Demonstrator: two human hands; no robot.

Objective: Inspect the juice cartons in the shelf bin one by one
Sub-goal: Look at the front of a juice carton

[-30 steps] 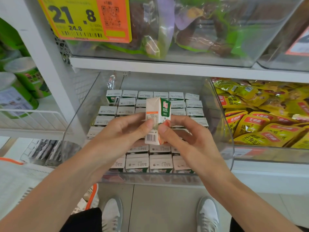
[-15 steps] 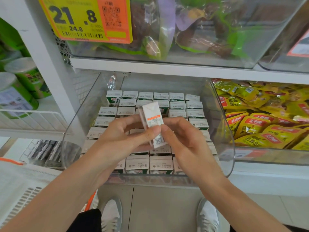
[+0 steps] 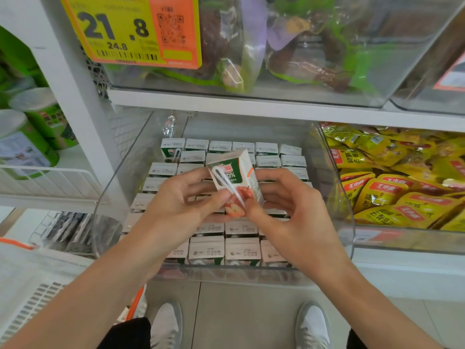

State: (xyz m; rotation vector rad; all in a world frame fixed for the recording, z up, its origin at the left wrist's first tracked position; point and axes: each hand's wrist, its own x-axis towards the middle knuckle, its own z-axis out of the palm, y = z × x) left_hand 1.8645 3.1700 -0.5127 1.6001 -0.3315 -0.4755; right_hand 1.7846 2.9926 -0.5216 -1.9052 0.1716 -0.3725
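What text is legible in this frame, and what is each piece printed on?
"21.8": large digits, yellow-and-orange paper price tag.
"24.8": smaller, same tag.
"100%": held-up green-and-white juice carton, first digits behind its straw.
Too small or blurred: the tag's fine print, date prints on the white carton tops in the clear plastic bin, Chinese characters on the yellow snack bags.

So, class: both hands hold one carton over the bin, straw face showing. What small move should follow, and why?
Probably tip the carton so its top faces the viewer. The left hand and right hand pinch it straw side up, while the binned cartons show stamped print on their tops.
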